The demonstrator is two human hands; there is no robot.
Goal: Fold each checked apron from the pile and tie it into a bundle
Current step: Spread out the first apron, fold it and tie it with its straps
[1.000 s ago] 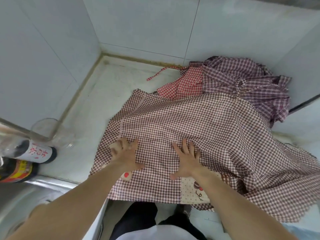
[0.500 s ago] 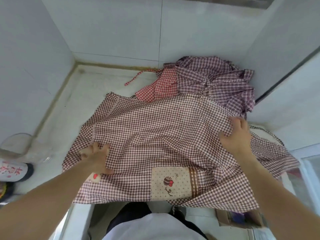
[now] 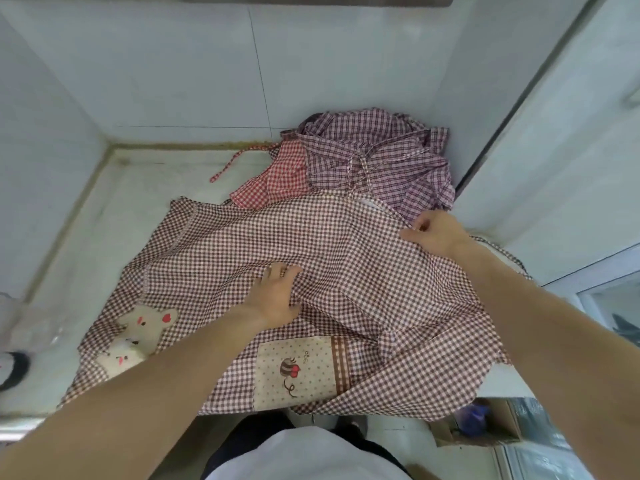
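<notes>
Brown-and-white checked cotton apron (image 3: 242,251) lies spread face up across the pale worktop (image 3: 114,209), its near hem hanging a little over the front edge. Its long axis runs from the near left corner, where two beige bear appliqués (image 3: 138,332) sit, up toward the far right; the right part is rumpled into loose folds. A cream dotted patch pocket (image 3: 294,370) with a striped brown band sits near the hem, just right of the left forearm.

On the middle of the cloth rests the left hand (image 3: 275,294), palm down, fingers close together and only slightly bent, pressing the fabric flat; a raised fold begins right beside its fingertips. Farther off and to the right, the right hand (image 3: 433,232) is at the apron's far right edge, fingers curled in and thumb against them, pinching the hem of the cloth and lifting it slightly off the surface.

Beyond that edge, against the corner of the white tiled wall (image 3: 194,71), is the pile: a red-and-white checked apron (image 3: 280,181) with a thin tie trailing left, and touching it on the right a crumpled purple plaid apron (image 3: 381,154). The brown apron's far edge overlaps both.
</notes>
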